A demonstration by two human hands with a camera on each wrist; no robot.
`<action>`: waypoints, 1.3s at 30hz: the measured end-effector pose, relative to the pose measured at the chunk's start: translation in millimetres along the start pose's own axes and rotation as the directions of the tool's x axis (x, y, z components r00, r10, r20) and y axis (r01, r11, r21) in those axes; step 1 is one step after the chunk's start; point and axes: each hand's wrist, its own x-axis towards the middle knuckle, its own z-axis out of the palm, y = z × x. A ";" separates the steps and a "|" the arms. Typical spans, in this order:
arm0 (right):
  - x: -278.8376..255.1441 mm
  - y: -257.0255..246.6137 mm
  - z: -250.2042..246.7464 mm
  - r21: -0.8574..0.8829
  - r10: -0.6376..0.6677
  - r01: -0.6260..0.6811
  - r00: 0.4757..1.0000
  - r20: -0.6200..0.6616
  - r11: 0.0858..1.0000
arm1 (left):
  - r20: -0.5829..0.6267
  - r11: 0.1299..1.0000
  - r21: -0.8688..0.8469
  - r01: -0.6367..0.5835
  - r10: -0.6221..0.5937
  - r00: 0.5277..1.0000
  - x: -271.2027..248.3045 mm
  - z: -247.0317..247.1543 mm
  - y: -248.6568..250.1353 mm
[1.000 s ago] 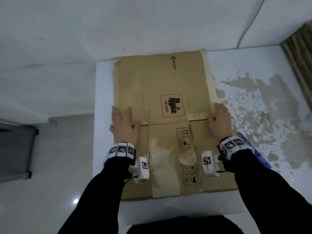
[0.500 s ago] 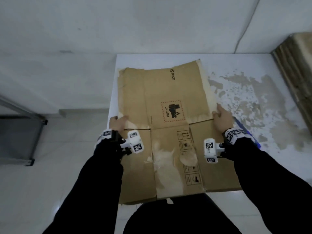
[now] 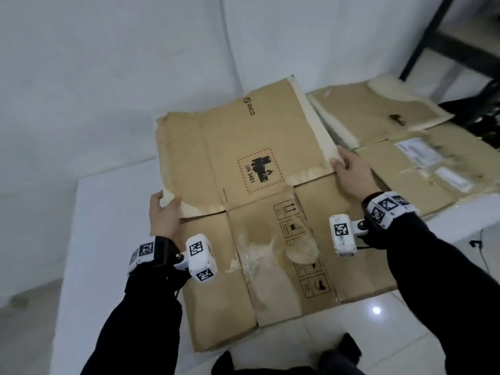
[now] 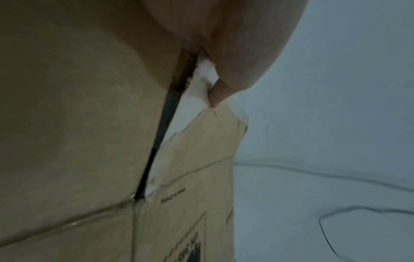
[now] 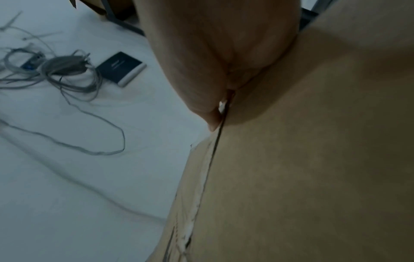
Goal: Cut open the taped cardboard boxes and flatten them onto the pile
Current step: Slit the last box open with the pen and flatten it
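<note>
**Both hands hold the flattened box by its side edges**

Left hand (image 3: 163, 215) grips the left edge of the flattened brown cardboard box (image 3: 251, 212), thumb on top beside a torn white patch, the other fingers hidden beneath the sheet. Right hand (image 3: 351, 171) grips the opposite edge, thumb likewise on top by the pale torn strip that runs along that side. Each hand takes the sheet where a slit parts the far flaps from the near panels; both wrist views show a thumb pressed down beside that dark slit.

Held between the two hands, the box lies opened out flat, printed face up: a red dashed square with a black battery mark and "UN 3481", the word "PICO" near the far edge, and a column of handling symbols on the near panel. Torn tape and peeled paper scar the middle of the near half. Its near edge hangs over glossy white floor tiles (image 3: 351, 328); its left part lies above a white tabletop (image 3: 108, 212).

Just right of the box, a pile of flattened brown cardboard (image 3: 392, 147) with white labels lies on a white surface. In the right wrist view, grey cables (image 5: 62, 70) and a small dark booklet (image 5: 121, 67) lie on white.
</note>
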 end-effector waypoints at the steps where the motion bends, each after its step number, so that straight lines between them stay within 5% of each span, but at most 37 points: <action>1: 13.2 14.1 -24.9 0.018 0.012 -0.012 1.000 -0.003 1.000 | 0.015 1.000 0.004 -0.015 0.015 1.000 -3.1 29.8 7.5; 11: 162.1 147.7 -250.5 -0.115 -0.006 -0.004 0.996 -0.093 0.993 | 0.090 0.998 -0.049 -0.045 0.049 0.995 -57.6 330.7 37.4; 15: 222.7 196.1 -296.7 -0.171 0.030 -0.053 0.990 -0.136 0.984 | 0.107 1.000 0.026 0.000 -0.003 0.994 -60.8 424.5 35.2; 18: 258.1 231.2 -308.0 -0.237 0.101 -0.111 0.993 -0.053 0.965 | 0.101 0.987 0.159 -0.004 -0.013 0.995 -55.5 475.0 29.2; 24: 253.2 285.2 -295.9 -0.380 0.104 -0.047 0.986 0.130 0.924 | -0.001 0.936 0.348 -0.056 0.060 0.998 -53.6 510.0 7.2; 28: 217.5 320.3 -282.5 -0.596 0.378 -0.106 0.856 0.353 0.796 | 0.214 0.796 0.588 -0.144 0.019 0.977 -79.4 500.5 -16.4; 31: 215.6 332.2 -278.6 -0.577 0.342 -0.042 0.840 0.423 0.816 | 0.306 0.753 0.645 -0.135 -0.092 0.948 -97.1 505.9 -29.3; 39: 259.1 339.7 -275.4 -0.433 0.236 -0.011 0.852 0.468 0.901 | 0.216 0.770 0.632 -0.085 -0.069 0.974 -78.1 515.5 -18.9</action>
